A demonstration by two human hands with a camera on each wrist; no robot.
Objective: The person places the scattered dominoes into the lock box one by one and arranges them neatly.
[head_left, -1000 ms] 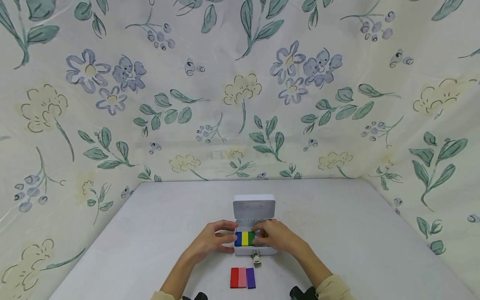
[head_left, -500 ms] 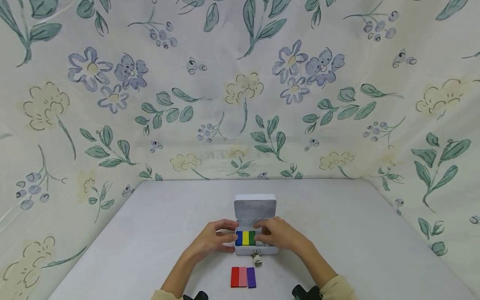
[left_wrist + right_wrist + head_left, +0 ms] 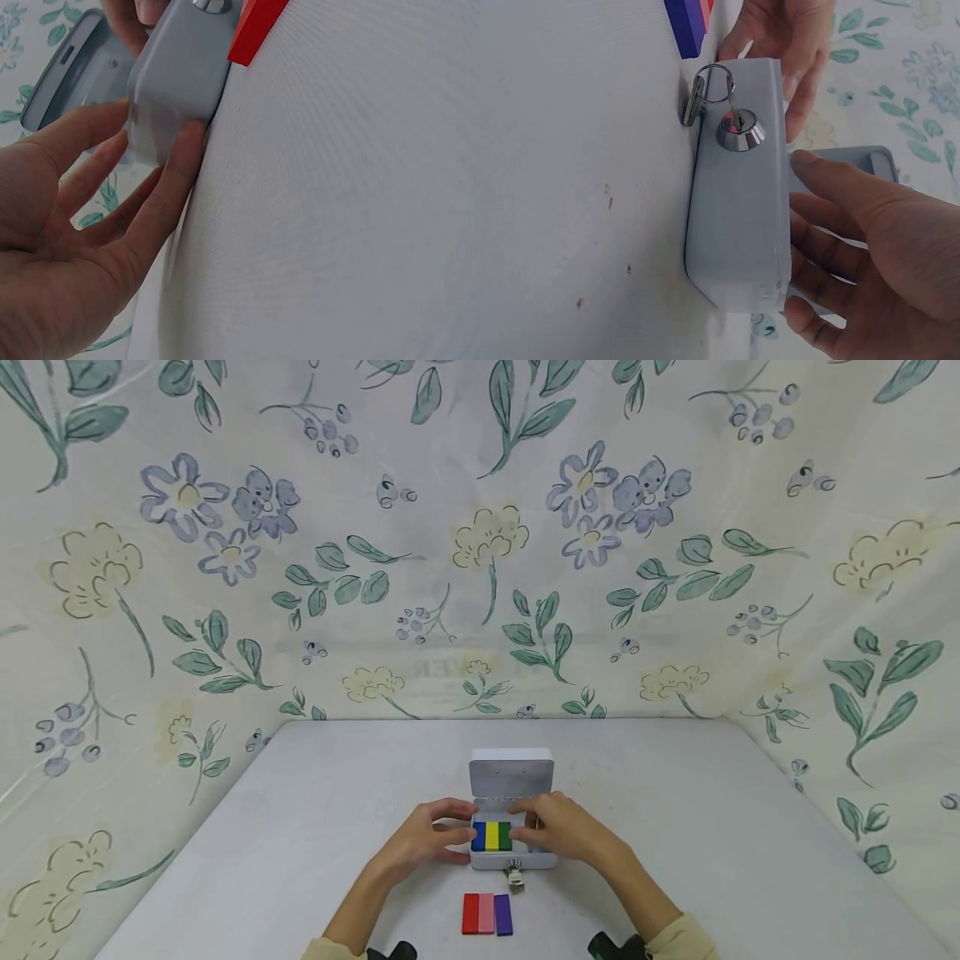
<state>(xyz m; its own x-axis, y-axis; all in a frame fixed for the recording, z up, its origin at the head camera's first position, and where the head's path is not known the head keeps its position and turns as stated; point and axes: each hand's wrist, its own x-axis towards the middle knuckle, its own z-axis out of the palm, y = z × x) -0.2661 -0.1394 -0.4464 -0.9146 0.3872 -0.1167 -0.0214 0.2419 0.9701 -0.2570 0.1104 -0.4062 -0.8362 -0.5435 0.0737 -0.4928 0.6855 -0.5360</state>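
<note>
A small light-grey metal cash box [image 3: 491, 861] stands on the table with its lid [image 3: 510, 777] raised. Inside lie a blue block [image 3: 480, 837], a yellow block [image 3: 492, 837] and a green block [image 3: 505, 837], side by side at the left. My left hand [image 3: 431, 833] rests its extended, spread fingers against the box's left wall, which the left wrist view shows from close by. Over the right part of the box is my right hand [image 3: 562, 829], thumb beside the green block, fingers loosely bent. In the right wrist view the front wall hides its fingertips' contact.
A key [image 3: 515, 878] on a ring hangs from the lock [image 3: 741, 131] at the box's front. Before the box lie a red block [image 3: 470, 914], a pink block [image 3: 486, 914] and a purple block [image 3: 503, 914]. Floral cloth [image 3: 420, 635] hangs behind the white table [image 3: 337, 777].
My right hand has shifted slightly right, away from the green block, showing more of it. The left hand keeps its place at the box.
</note>
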